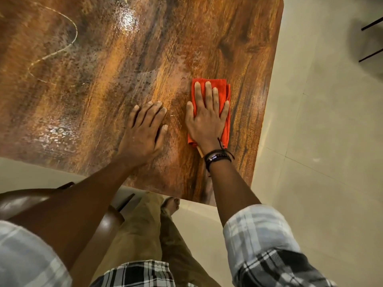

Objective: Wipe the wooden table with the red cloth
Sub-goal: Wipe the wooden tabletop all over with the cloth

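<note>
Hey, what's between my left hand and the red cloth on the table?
Only a narrow strip of bare wooden table, seen in the head view; the left hand and red cloth do not touch.

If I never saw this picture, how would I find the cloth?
Start at the big glossy brown wooden table and go to its right side. There the right hand presses flat on a folded bright red cloth. It is the only red thing; the left hand beside it rests on bare wood.
</note>
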